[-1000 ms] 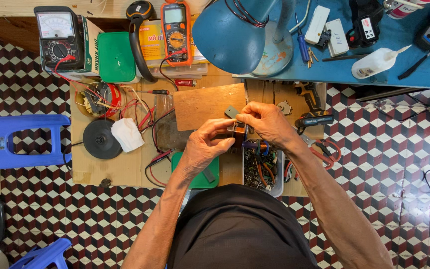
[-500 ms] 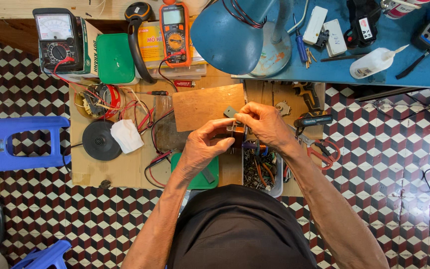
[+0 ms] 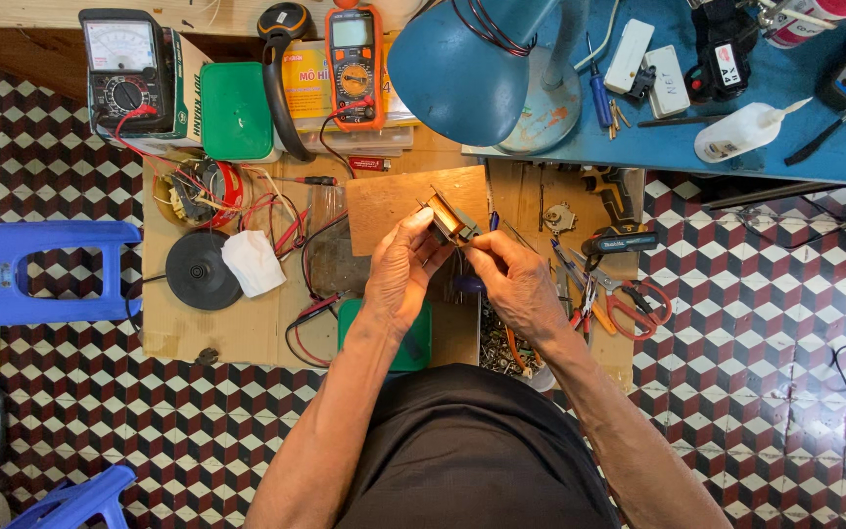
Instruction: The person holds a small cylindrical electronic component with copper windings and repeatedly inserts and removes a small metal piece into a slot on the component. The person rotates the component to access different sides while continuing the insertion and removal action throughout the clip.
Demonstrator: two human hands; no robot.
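The small metal-framed component (image 3: 450, 219) is held above the brown board (image 3: 394, 201), its long axis running diagonally up-left to down-right, with the left hand (image 3: 401, 269) gripping its lower-left side and the right hand (image 3: 521, 284) pinching its lower-right end.

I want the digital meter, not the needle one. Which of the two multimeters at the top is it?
The orange multimeter with the small screen, right of the green box; the black multimeter at far left has a needle dial.

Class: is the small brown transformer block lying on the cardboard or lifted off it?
Lifted: small brown transformer block sits between both hands' fingertips.
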